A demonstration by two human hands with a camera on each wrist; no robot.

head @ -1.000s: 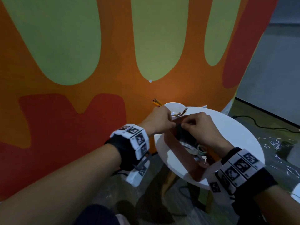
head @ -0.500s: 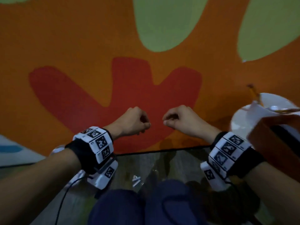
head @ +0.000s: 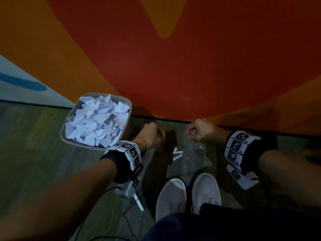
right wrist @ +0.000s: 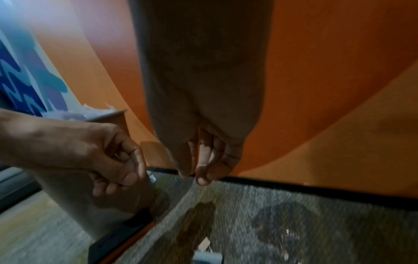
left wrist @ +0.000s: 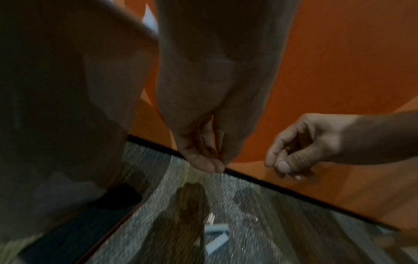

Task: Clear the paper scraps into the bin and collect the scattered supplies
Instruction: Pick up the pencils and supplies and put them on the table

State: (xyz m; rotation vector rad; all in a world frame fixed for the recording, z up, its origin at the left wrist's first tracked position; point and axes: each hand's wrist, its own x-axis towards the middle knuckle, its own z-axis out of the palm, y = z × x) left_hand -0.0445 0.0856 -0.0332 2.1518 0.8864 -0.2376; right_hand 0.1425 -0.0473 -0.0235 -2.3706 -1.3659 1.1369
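Grey carpet floor (head: 191,164), paper-filled bin (head: 69,136), white paper scraps (head: 178,154), white shoes (head: 171,197)

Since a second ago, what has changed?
Both hands left the white table and now hang over the floor beside the bin. The view swung down: paper scraps and white shoes show now. The left hand and right hand stay curled, pinching; what they pinch is too small to tell.

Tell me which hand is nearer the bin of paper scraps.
The left hand: it hangs just right of the bin, beside its rim. The right hand is farther right, across the floor gap above the shoes.
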